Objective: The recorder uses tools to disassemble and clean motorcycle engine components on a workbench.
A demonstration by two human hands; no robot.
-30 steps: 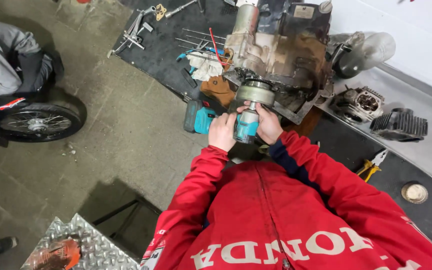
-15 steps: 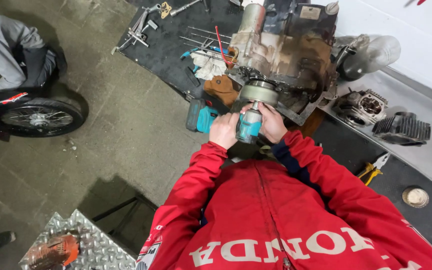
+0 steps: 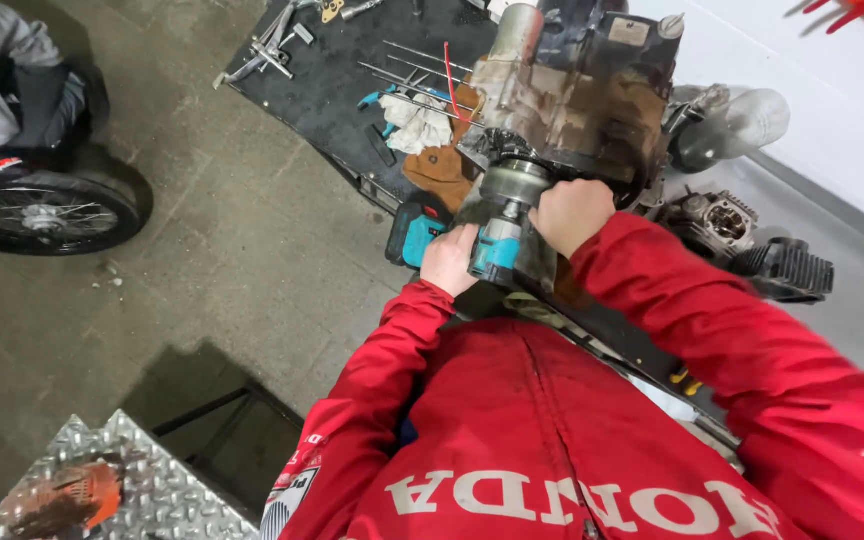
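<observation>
My left hand [image 3: 449, 262] grips the handle of a teal cordless power tool [image 3: 497, 250] with a teal and black battery [image 3: 414, 232]. The tool's nose points into a round grey metal part [image 3: 514, 184] on the side of a dirty motorcycle engine [image 3: 592, 95]. My right hand [image 3: 572, 213] is closed in a fist against the engine, just right of that round part and above the tool. What its fingers hold is hidden. Both arms are in red coverall sleeves.
A black mat [image 3: 342, 70] holds long rods, wrenches, a white rag [image 3: 420, 125] and a brown rag. A cylinder head [image 3: 717, 220] and a finned cylinder [image 3: 787, 270] lie right of the engine. A motorcycle wheel [image 3: 47, 215] and another person's leg are at left. A checker-plate box [image 3: 152, 490] is at lower left.
My right hand has left the back of the tool and moved up and right onto the engine. The left hand keeps hold of the tool. The camera has shifted slightly.
</observation>
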